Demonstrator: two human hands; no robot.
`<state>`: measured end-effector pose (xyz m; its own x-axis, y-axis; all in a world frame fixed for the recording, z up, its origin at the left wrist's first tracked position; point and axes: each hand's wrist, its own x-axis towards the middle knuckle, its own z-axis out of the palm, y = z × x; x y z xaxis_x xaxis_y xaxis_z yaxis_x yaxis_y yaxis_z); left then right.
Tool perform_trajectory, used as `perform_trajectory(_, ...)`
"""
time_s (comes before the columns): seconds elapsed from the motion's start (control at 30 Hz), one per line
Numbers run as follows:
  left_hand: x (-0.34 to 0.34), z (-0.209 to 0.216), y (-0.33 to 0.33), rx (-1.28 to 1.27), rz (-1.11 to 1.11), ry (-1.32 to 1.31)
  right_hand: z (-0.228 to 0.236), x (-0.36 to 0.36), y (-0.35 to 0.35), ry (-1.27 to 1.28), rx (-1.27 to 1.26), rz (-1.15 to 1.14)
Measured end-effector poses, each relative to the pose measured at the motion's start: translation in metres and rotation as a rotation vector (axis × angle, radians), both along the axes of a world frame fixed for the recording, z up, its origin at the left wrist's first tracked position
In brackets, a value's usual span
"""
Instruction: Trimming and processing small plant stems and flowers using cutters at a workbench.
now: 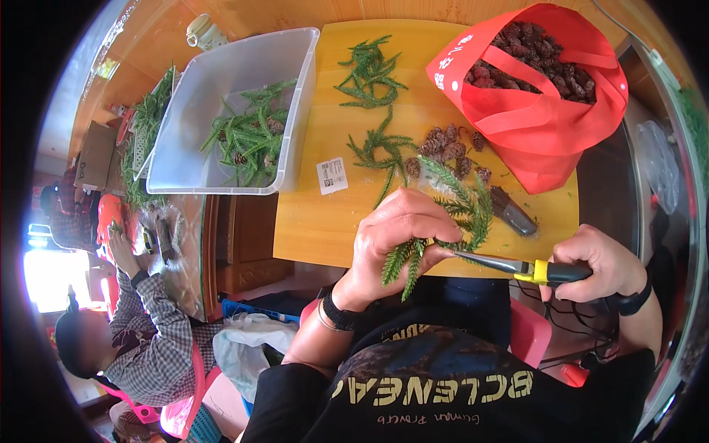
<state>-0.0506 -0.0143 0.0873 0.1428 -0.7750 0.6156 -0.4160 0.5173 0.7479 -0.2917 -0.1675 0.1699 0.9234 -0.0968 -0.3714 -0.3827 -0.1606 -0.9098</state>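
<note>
My left hand is closed round a green artificial pine sprig, its branches showing on both sides of my fingers. In my right hand are long-nose pliers with yellow and black handles. The jaws point left, and their tip meets the sprig beside my left thumb. What the tip grips is too small to make out. Just beyond my hands lie several brown pine cones and a dark brown bundle. Two more pine sprigs, one farther back and one nearer, rest on the yellow table.
A clear plastic bin holding sprigs with cones stands at the left. At the back right sits a red bag full of pine cones. A white label lies on the table. Another person works at a table on the left.
</note>
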Motion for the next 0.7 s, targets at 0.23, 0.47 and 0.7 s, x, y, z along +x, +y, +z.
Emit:
perform_trajectory(0.23, -0.004, 0.006, 0.001, -0.09, -0.092, -0.009, -0.02, -0.01, -0.006, 0.32, 0.836, -0.022)
perform_trajectory(0.47, 0.002, 0.007, 0.006, -0.065, -0.131, 0.045, -0.022, -0.003, 0.004, 0.159, 0.874, 0.163)
perform_trajectory(0.7, 0.009, 0.019, 0.004, -0.108, -0.258, 0.011, -0.028, -0.01, 0.011, -0.008, 0.932, 0.3)
